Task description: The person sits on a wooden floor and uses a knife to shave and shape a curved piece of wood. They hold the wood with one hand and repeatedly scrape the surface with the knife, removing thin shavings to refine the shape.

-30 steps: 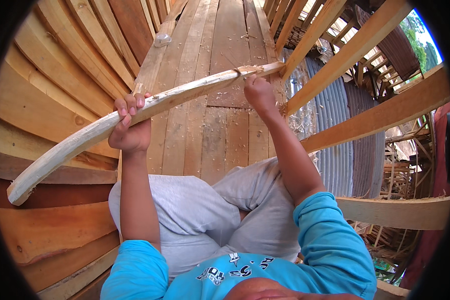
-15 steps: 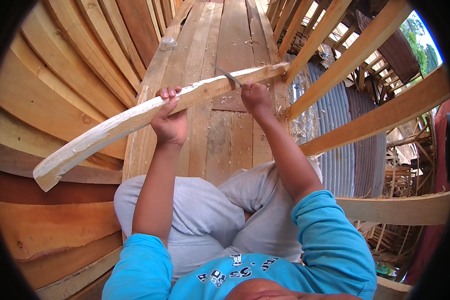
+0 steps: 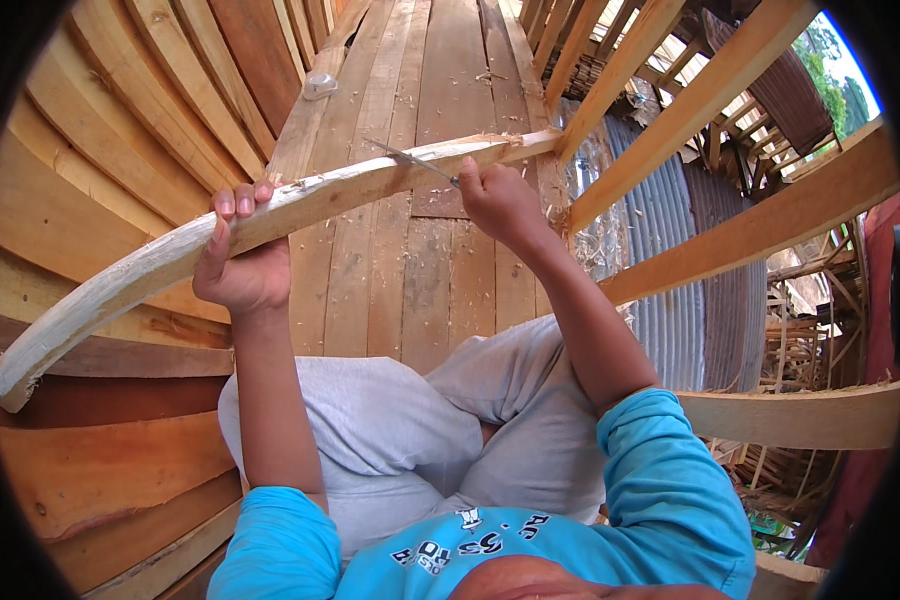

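So, step: shaving the curved wooden rib point(image 3: 270, 215), held up across the plank floor point(image 3: 440, 290) | left hand point(image 3: 242, 265) clenched under its middle | right hand point(image 3: 498, 200) gripping a thin blade point(image 3: 410, 162) against its top edge | next, probably: steady rib, controlled stroke along the grain

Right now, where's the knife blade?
In the head view, the thin blade lies across the curved wooden piece, upper centre, held by the right hand, right of the left hand.

left hand point(image 3: 242, 268) gripping curved timber point(image 3: 170, 258), right hand point(image 3: 498, 200) holding blade point(image 3: 410, 160)
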The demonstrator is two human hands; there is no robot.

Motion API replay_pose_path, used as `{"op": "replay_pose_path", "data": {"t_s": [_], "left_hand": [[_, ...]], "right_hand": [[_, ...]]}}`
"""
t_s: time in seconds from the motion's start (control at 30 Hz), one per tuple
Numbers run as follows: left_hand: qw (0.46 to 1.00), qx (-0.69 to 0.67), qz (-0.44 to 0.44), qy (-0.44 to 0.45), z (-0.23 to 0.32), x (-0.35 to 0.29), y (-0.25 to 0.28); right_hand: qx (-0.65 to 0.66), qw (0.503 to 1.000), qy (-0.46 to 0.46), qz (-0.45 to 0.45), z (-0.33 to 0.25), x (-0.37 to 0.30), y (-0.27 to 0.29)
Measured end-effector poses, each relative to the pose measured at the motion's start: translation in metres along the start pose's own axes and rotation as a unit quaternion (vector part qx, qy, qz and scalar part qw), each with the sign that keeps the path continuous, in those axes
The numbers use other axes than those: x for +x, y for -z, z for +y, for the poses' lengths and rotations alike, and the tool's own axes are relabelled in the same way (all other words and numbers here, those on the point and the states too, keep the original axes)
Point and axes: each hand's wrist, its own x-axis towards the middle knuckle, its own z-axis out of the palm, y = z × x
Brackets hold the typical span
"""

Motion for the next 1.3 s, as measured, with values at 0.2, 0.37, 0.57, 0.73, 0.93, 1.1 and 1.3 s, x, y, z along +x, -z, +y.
{"op": "replay_pose_path", "data": {"t_s": [0.2, 0.37, 0.57, 0.73, 0.93, 1.1, 1.3], "left_hand": [[1.000, 0.003, -0.012, -0.003, -0.001, 0.001, 0.003], [1.000, -0.018, -0.008, -0.005, 0.001, -0.002, -0.008], [0.999, -0.024, -0.029, -0.015, -0.001, -0.002, 0.000], [0.999, 0.004, -0.054, -0.003, 0.001, 0.000, 0.000], [0.999, 0.017, -0.048, 0.013, 0.001, -0.002, -0.004], [0.999, 0.032, -0.029, 0.006, -0.002, -0.003, -0.002], [0.997, 0.021, -0.073, 0.008, -0.002, 0.000, 0.003]], "right_hand": [[0.005, 1.000, 0.006, 0.015, 0.002, -0.001, -0.002], [0.006, 1.000, 0.008, 0.013, -0.001, -0.005, 0.005], [0.036, 0.999, 0.040, 0.005, 0.001, -0.008, 0.001], [0.088, 0.984, 0.150, 0.021, -0.029, -0.033, -0.023], [0.077, 0.987, 0.134, 0.039, -0.011, -0.011, -0.024], [0.055, 0.990, 0.124, 0.048, -0.034, -0.030, -0.029], [0.028, 0.996, -0.045, 0.067, 0.027, 0.014, -0.013]]}}
